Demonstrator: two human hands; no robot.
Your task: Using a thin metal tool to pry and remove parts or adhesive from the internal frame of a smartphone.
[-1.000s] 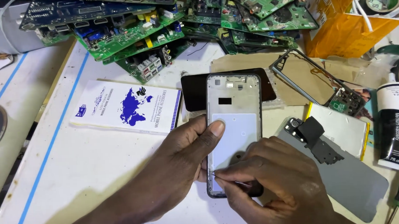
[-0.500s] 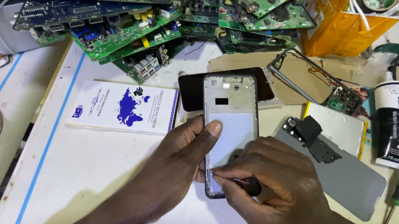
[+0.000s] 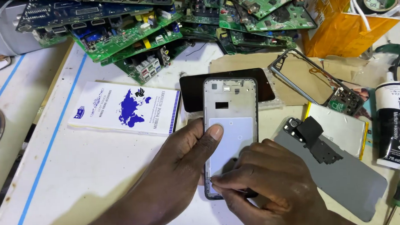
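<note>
Phone frame (image 3: 230, 120) at centre lies stripped, no screen fitted. Left hand (image 3: 184, 171) pins its edge, grip closed; right hand (image 3: 265, 177) pinches its lower-left corner. Refitting remains.

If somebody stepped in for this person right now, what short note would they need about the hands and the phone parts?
Left hand: steadies the phone frame on the table, thumb pressed on its pale inner panel.
Right hand: fingertips pinched at the frame's lower left edge; whether they grip a small tool I cannot tell.
Around it: black screen glass lies under the frame's top, grey back cover with a black part on it to the right, second frame behind, glue bottle at far right.
Done: the frame lies stripped, screen out.
Left: work along the lower edge is unfinished.
</note>
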